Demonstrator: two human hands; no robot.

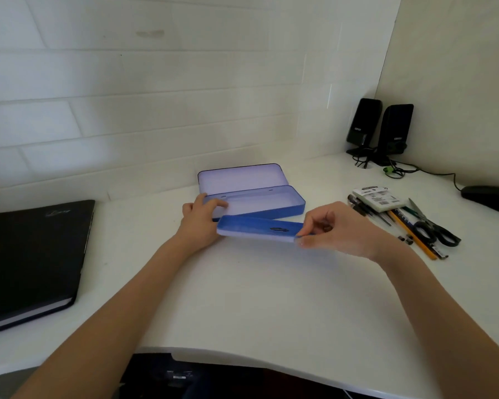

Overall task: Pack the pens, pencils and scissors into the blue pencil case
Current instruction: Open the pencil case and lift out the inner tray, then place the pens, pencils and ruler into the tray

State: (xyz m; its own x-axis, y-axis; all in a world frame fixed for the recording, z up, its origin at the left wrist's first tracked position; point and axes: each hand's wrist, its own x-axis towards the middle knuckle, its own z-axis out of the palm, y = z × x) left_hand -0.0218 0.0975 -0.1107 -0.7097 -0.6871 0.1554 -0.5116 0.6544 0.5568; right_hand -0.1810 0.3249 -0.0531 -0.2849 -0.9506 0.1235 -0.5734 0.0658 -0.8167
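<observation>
So far only opened: nothing is packed into the blue pencil case (260, 198) yet
Left hand (200, 218) grips the case's left end by the wall; right hand (333, 230) pinches the end of a blue inner tray (260, 229) lifted just before it; pens and pencils (395, 223) and scissors (432, 228) lie untouched at right

You have a single view, from a wide-angle camera worn on your head. It looks forward and down over the white desk (271, 298), toward the tiled wall (156, 96) and the corner on the right. It sits close: both forearms enter from the bottom edge, and the desk's near edge curves across the lower frame. Straight lines bow toward the borders. No second view shares the scene.
</observation>
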